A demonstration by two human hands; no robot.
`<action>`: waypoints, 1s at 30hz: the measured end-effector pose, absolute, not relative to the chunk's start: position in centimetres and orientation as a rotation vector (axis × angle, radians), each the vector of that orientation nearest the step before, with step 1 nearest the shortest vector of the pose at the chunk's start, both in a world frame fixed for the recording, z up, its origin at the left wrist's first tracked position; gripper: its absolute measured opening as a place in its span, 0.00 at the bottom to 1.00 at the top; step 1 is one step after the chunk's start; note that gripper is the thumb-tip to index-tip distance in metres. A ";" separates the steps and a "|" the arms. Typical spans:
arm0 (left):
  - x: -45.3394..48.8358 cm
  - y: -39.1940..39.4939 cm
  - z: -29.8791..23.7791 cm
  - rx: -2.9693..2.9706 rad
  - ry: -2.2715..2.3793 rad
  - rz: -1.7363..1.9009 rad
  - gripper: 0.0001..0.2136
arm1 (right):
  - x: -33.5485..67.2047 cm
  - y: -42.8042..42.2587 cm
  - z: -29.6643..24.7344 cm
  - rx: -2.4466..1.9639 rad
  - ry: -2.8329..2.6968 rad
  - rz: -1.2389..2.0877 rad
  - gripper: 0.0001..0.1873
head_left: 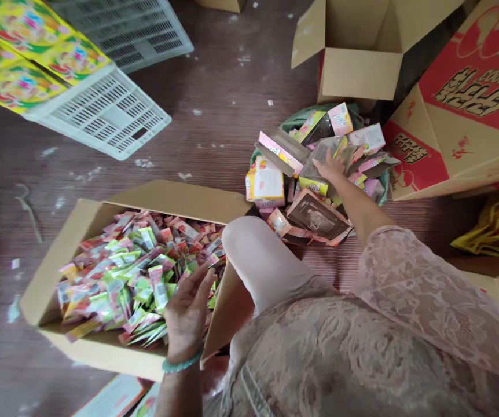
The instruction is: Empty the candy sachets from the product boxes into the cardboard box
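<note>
My left hand (191, 310), with a green bead bracelet at the wrist, hovers palm inward at the near right side of an open carton (114, 356). Its fingers are apart, and I see nothing held in them. Many small pink and green sachets (145, 278) fill the carton. Out to the right, my right hand (333, 168) reaches onto a heap of small printed boxes, fingers spread over a box with a clear plastic face (314, 168). A white and pink box (265, 180) and a dark-faced box (316, 217) lie around it in the heap.
A pale slatted plastic crate (106, 113) holds yellow packs (24, 81) at upper left. A tall open carton (358, 72) and a red and tan carton (462, 110) stand at upper right. A yellow bag (496, 226) lies at right. Paper scraps dot the floor (215, 75).
</note>
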State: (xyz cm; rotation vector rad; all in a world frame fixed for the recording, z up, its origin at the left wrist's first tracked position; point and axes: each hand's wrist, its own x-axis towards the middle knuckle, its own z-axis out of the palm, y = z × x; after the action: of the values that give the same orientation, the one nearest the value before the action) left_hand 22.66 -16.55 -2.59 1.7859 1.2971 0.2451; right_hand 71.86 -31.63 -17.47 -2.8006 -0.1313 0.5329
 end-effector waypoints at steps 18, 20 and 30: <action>13.5 -20.1 -14.4 2.414 1.508 -0.063 0.42 | 49.4 -44.1 -21.0 -2.898 -0.892 0.364 0.51; 13.4 -21.1 -15.0 2.448 1.455 -0.087 0.40 | 49.8 -45.6 -21.8 -2.891 -0.949 0.425 0.47; 13.1 -20.9 -15.8 2.450 1.474 -0.142 0.40 | 48.2 -43.9 -21.1 -2.668 -1.044 0.439 0.41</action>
State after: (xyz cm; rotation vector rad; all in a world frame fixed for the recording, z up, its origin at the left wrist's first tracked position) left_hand 13.12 -20.91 -15.83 2.4502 1.4744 -0.1424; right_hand 48.18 -43.93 -21.09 -2.6675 -1.0444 0.4386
